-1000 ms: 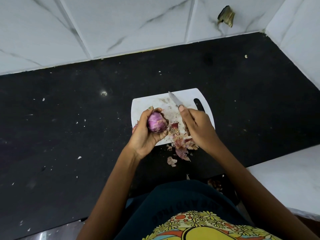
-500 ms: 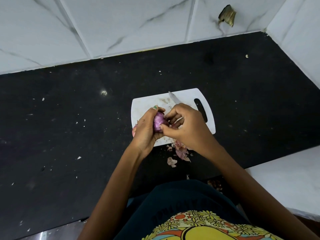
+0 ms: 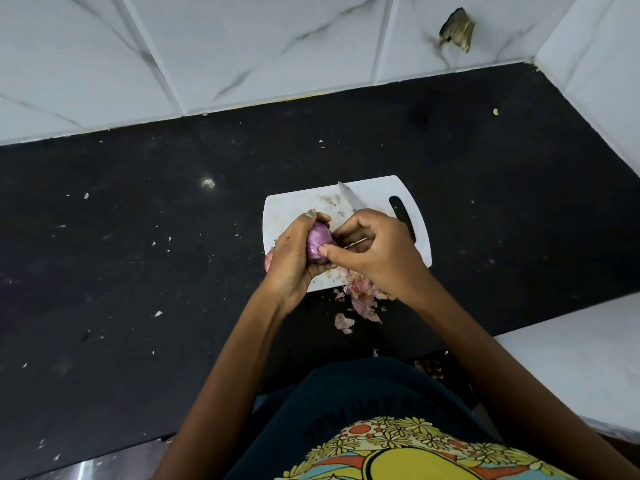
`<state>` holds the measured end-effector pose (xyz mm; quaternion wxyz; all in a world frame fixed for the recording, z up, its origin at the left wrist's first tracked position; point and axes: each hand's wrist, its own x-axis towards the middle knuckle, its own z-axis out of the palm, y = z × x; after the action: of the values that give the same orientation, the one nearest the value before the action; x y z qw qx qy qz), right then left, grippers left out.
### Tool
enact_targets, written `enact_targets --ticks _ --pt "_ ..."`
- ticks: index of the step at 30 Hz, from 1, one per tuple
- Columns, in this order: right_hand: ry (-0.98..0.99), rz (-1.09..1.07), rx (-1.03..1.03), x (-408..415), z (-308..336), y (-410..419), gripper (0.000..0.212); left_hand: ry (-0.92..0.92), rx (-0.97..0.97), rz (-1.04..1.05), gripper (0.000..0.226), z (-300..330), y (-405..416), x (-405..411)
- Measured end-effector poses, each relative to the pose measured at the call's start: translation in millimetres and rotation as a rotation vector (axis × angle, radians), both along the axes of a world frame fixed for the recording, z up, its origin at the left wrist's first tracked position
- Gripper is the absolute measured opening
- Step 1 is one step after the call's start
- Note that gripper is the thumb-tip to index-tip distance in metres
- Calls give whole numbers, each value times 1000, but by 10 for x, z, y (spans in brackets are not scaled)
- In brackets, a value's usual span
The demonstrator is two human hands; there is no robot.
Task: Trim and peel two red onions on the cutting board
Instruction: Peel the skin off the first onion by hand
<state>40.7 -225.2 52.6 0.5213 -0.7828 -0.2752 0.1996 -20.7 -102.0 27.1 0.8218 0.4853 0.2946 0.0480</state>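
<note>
A white cutting board [image 3: 287,211] lies on the black counter [image 3: 138,271]. Above its left part my left hand [image 3: 289,261] grips a purple red onion [image 3: 317,245]. My right hand [image 3: 379,252] is against the onion's right side, with the thumb pressed on it and a thin strip of skin beside the fingers. This hand also grips a knife [image 3: 349,199], whose blade sticks out beyond the knuckles toward the wall; its handle is hidden. A pinkish piece [image 3: 268,259] peeks out left of my left hand; I cannot tell whether it is the second onion.
Onion peels [image 3: 363,296] are heaped at the board's near edge and spill onto the counter. Tiled walls [image 3: 277,46] close off the back and right. A white ledge [image 3: 571,368] sits at the near right. Small scraps dot the counter.
My right hand moved left with the knife and closed in on the onion, thumb now on it. My left hand turned the onion slightly.
</note>
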Motion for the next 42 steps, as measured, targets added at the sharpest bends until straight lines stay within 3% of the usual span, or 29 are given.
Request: enact_targets --ticks 11,14,17,27,32,37,42 --pt "121 -29 35 70 -22 -8 5 -3 -31 12 26 17 6 -20" --pt "96 -4 -9 28 -18 4 19 10 13 9 27 -11 16 -9" --pt "78 -33 6 8 -35 30 17 8 25 11 27 -19 18 -3" --pt "214 -58 125 52 -95 -5 6 -39 -208 31 26 -7 17 -38" --pt "-28 7 118 -30 -110 23 25 -33 -220 51 26 -24 9 -18" --pt "-228 -64 174 -61 -189 85 13 -50 -322 77 28 -7 -37 -6" --pt "-388 -107 41 -54 -239 115 18 -73 -460 72 28 -17 -74 -19"
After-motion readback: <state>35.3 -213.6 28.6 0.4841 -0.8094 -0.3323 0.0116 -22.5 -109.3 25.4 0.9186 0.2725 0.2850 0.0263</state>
